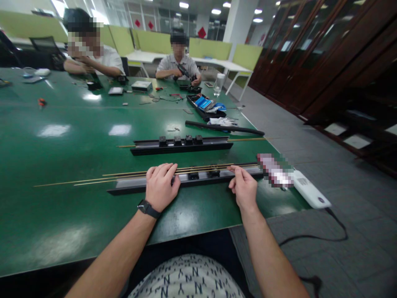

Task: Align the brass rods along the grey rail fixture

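Note:
A long black rail (198, 179) lies across the green table (62, 165) close to its near edge, with thin brass rods (93, 179) running along its top and sticking out to the left. My left hand (161, 186), a black watch on its wrist, lies flat with fingers spread over the rail and rods. My right hand (243, 186) rests on the rail further right, its fingers curled and pinched at the rods. A second black rail (181, 145) with several black blocks on it lies parallel, farther back.
A white power strip (310, 192) with a black cable hangs over the table's right corner. A black bar (223, 128), white gloves (221, 121) and a black tray (204, 105) lie beyond. Two people (178, 62) sit working at the far side. Dark wooden cabinets (325, 54) stand at right.

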A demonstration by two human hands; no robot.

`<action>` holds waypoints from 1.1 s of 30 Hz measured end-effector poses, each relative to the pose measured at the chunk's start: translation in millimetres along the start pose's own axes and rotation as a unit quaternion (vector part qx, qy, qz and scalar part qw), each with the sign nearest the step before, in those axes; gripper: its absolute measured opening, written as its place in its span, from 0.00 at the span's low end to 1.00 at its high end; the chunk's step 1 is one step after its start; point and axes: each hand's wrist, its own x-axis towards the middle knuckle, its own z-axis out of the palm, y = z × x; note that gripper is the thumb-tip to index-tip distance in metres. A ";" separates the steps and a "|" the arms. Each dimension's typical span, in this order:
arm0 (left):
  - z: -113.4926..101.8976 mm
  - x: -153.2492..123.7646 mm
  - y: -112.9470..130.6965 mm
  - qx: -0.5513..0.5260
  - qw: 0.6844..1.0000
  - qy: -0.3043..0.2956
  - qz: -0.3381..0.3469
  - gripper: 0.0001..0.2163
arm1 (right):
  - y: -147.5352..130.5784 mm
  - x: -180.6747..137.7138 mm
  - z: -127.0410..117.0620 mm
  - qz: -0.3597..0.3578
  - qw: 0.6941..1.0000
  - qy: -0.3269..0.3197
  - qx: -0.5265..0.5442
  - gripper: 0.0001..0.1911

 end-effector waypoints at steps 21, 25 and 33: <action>-1.7 0.2 0.7 -0.020 1.000 -0.010 -0.016 0.15 | -3.0 0.0 -0.7 0.008 1.000 0.011 0.018 0.23; -1.7 0.1 0.8 -0.018 1.000 -0.009 -0.015 0.15 | -3.0 -0.6 -1.3 0.009 1.000 0.000 0.020 0.23; -2.3 0.6 1.4 -0.012 1.000 -0.007 -0.010 0.14 | -1.6 -1.3 -1.9 0.010 0.999 -0.029 0.021 0.23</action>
